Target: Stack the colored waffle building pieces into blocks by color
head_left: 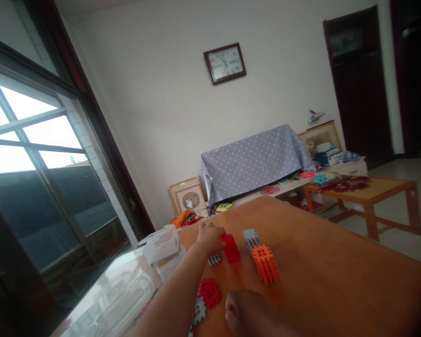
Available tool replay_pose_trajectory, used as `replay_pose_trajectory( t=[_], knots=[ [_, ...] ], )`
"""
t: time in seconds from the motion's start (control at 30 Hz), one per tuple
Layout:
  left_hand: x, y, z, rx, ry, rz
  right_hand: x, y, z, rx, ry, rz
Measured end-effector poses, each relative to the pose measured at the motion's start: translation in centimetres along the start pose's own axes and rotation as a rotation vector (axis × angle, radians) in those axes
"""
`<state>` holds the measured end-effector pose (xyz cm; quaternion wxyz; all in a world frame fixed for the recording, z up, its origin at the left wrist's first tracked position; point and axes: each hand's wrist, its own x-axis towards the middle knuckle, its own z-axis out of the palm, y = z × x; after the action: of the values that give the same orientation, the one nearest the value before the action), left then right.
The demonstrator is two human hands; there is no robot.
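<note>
My left hand (209, 238) reaches forward over the wooden table, its fingers curled at the upper left edge of a stack of red plastic building pieces (231, 249). Grey pieces (214, 259) show just below that hand. To the right stand a stack of grey pieces (250, 239) and, nearer me, a stack of orange square pieces (265, 263) with notched edges. Close to my left forearm lie red pieces (209, 292) and a grey piece (199, 311). My right hand (249, 310) is closed low in front of me; whatever its fingers may hold is hidden.
Clear plastic containers (161, 244) and a transparent lid or tray (126, 299) sit left of my left arm. The wooden table (323, 267) extends to the right. Beyond it are a low side table (382, 188) and a cloth-covered object (252, 161) against the wall.
</note>
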<state>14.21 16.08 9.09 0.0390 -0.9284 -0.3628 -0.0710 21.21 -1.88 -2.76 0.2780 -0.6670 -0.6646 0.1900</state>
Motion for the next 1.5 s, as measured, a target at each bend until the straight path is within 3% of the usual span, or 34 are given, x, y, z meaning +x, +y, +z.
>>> replay_pose_trajectory(
  t=[0.27,0.47,0.6,0.73,0.9,1.03,1.27,1.5],
  knots=[
    [-0.3,0.5,0.0,-0.018,-0.012,-0.025,-0.3,-0.4,-0.4,0.019,-0.002,0.023],
    [-1.6,1.1,-1.2,-0.048,0.065,-0.063,-0.2,0.4,0.3,0.021,0.013,-0.003],
    [-4.8,1.4,-2.4,-0.09,0.146,-0.102,-0.4,0.3,0.0,0.03,0.014,-0.044],
    [-10.6,1.4,-2.3,-0.279,0.223,-0.218,-0.9,0.0,-0.8,0.029,0.007,-0.093],
    [-18.3,1.8,-0.2,-0.569,0.171,-0.367,-1.2,0.2,-1.3,0.039,-0.054,-0.131],
    [-22.2,3.0,1.0,-0.517,0.088,-0.344,-1.0,0.5,-1.2,0.042,-0.08,-0.156],
    [-23.7,5.4,1.0,-0.313,-0.087,-0.225,-1.1,0.9,-1.2,0.044,-0.107,-0.184],
    [-23.9,6.0,1.7,-0.222,-0.181,-0.15,-1.0,1.4,-0.8,0.06,-0.111,-0.175]
  ],
)
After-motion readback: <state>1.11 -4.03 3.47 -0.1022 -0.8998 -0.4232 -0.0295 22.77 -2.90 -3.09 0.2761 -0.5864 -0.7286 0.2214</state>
